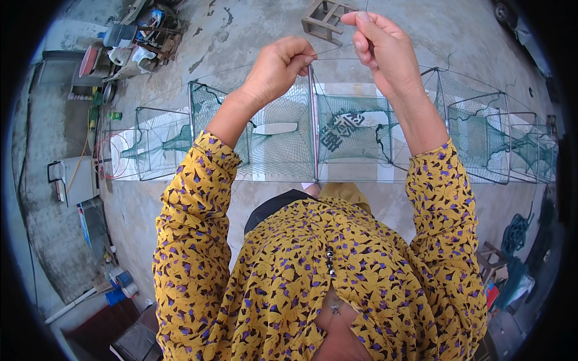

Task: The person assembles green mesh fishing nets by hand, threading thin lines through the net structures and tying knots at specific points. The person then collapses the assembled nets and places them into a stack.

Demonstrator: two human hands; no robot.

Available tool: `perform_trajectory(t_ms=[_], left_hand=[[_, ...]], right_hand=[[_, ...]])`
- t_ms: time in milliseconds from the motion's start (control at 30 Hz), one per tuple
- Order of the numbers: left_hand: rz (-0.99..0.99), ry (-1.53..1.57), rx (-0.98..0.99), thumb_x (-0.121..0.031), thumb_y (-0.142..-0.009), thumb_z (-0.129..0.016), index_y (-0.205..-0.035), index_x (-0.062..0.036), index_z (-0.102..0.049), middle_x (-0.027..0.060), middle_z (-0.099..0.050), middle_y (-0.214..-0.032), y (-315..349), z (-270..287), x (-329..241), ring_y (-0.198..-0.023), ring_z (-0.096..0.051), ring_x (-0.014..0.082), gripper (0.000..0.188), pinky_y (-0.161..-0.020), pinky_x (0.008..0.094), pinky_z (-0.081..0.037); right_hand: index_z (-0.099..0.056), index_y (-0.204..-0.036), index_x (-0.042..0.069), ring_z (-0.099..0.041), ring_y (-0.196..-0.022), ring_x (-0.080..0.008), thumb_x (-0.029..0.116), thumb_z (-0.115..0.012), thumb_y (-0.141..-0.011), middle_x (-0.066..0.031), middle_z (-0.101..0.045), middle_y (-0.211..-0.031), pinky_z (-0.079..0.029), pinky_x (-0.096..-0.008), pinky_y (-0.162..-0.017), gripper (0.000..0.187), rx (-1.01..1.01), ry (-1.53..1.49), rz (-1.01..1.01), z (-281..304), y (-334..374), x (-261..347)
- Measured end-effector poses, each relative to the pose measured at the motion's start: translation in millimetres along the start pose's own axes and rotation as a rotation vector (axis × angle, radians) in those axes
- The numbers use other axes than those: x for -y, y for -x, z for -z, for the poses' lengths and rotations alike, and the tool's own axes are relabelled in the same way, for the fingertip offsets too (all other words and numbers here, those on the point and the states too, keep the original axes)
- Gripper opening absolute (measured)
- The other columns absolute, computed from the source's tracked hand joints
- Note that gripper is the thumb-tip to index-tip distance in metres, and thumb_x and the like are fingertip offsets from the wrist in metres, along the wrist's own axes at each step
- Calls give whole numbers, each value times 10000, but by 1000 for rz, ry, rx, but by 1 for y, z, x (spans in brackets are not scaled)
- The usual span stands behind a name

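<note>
A long folding net trap (280, 153) of green mesh on thin rectangular frames stretches from left to right in front of me. My left hand (282, 65) is closed in a pinch at the top end of a middle frame rod (315, 132), where the cord meets the frame. To its right, my right hand (388, 54) is raised, thumb and forefinger pressed together on a thin cord (337, 49). The cord slants up from the left fingertips toward the right hand, and a fine end shows above the right fingers. The exact knot is hidden by my left fingers.
Beyond the trap a small wooden stool (325, 21) stands on the concrete floor. Basins and clutter line the left wall, with a white box (81, 178) nearer. A white sheet with dark lettering (114, 141) lies behind the mesh. Dark green netting (516, 233) is heaped at right.
</note>
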State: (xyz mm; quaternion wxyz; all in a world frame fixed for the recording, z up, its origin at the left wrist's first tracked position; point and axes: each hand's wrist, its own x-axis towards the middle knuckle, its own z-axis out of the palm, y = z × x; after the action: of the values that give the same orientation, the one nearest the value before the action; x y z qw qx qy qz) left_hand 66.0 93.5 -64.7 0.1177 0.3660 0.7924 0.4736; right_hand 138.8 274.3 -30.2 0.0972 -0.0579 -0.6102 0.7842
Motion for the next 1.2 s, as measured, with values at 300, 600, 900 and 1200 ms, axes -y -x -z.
perform_trajectory(t_ms=[300,600,900,1200], left_hand=[[-285,-328,-42,124,-740,-463,-865,-1,-551,85,-507,-761,9,-6,1,-647,-570,173,198,-599,253,-475],[-303,-320,-54,129,-727,-472,-860,1,-555,84,-508,-748,-4,-6,-8,-637,-567,170,203,-593,258,-473],[-340,-352,-47,130,-719,-478,-843,2,-556,81,-505,-736,-22,-15,-27,-629,-565,171,195,-575,259,-469],[-323,-305,-57,127,-727,-481,-848,6,-551,82,-503,-746,-13,-11,-23,-629,-560,166,185,-574,257,-467]], right_hand=[[-618,-972,43,-453,-625,-53,225,-567,-858,12,-609,-755,-364,-176,-534,221,0,1,-166,17,28,-2],[-669,-832,63,-624,-670,-179,124,-673,-707,-95,-647,-724,-477,-299,-630,140,8,751,7,4,17,-51],[-591,-934,-8,-625,-661,-221,81,-634,-711,-102,-647,-715,-481,-317,-614,245,56,682,-62,6,19,-35],[-588,-859,-27,-588,-642,-127,101,-622,-710,-72,-628,-731,-470,-269,-582,199,147,395,-284,4,19,-32]])
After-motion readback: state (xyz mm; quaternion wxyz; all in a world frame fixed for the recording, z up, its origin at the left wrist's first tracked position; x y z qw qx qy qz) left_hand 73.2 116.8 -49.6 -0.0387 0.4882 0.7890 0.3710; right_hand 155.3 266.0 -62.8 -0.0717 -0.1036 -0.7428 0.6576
